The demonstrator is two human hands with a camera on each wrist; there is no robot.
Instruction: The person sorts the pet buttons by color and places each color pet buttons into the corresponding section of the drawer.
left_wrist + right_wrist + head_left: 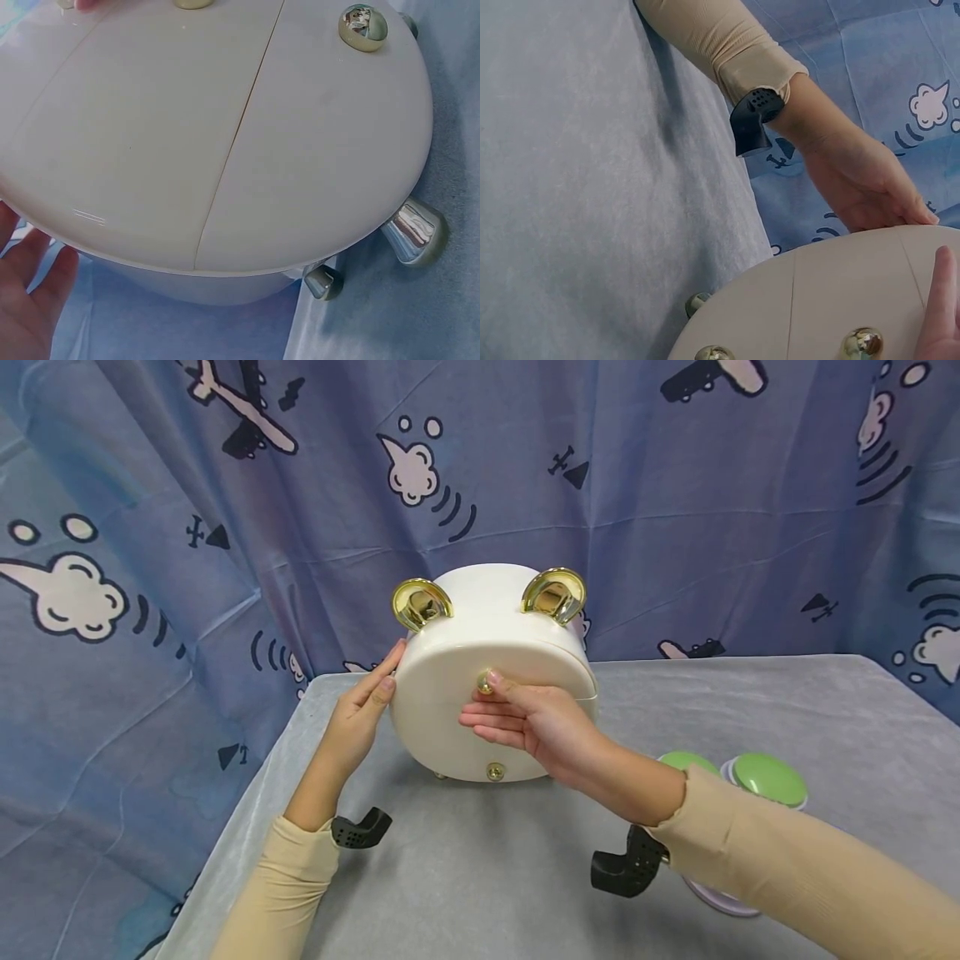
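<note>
A glossy white rounded box [450,710] stands upright on the grey cloth, with two gold ear-shaped pieces [422,603] on top and gold feet underneath. Seams cross its front, and round gold knobs [363,28] stick out between them. My right hand [536,722] is at the upper knob [485,683], thumb on it and forefinger just below, pinching it; the other fingers stretch across the front and hide the middle knob in the head view. With fingers extended, my left hand [360,718] rests against the box's left side.
Green-topped round objects [768,778] stand on the table [750,702] at the right, partly hidden behind my right sleeve. A blue patterned curtain [480,460] hangs right behind the box. Each wrist wears a black mount [628,864].
</note>
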